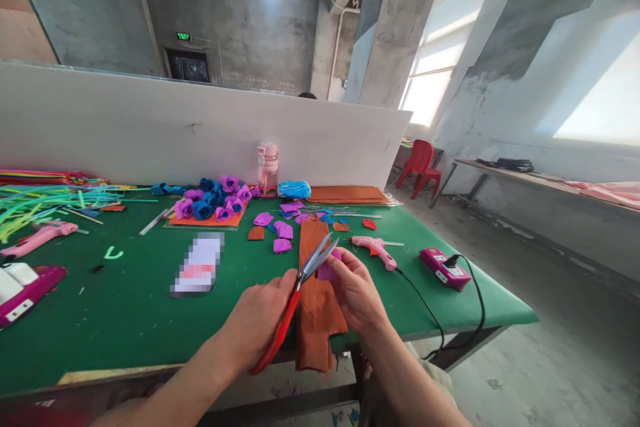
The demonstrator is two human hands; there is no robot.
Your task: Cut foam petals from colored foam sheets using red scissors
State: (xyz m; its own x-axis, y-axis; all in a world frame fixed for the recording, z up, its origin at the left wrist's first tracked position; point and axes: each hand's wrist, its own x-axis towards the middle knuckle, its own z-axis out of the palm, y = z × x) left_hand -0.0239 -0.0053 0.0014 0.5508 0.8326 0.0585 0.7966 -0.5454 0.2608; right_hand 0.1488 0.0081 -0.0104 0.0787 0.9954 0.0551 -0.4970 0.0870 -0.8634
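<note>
Red-handled scissors (286, 327) are in my left hand (264, 313), their blades apart and pointing up and to the right. My right hand (357, 290) pinches a small purple paper piece (328, 271) beside the blades. Beneath both hands a long brown paper strip (315, 317) lies over the table's front edge and hangs down a little. Loose purple petals (283, 229) are scattered behind the scissors, with some brown and blue pieces among them. A red piece (369, 223) lies to their right.
On the green table (145, 320), a pink glue gun (375, 250) and a purple power strip (445, 269) with a black cable are at right. Purple and blue paper flowers (210, 200) sit at back left. Another glue gun (43, 238) is far left. A pink bottle (268, 167) stands behind.
</note>
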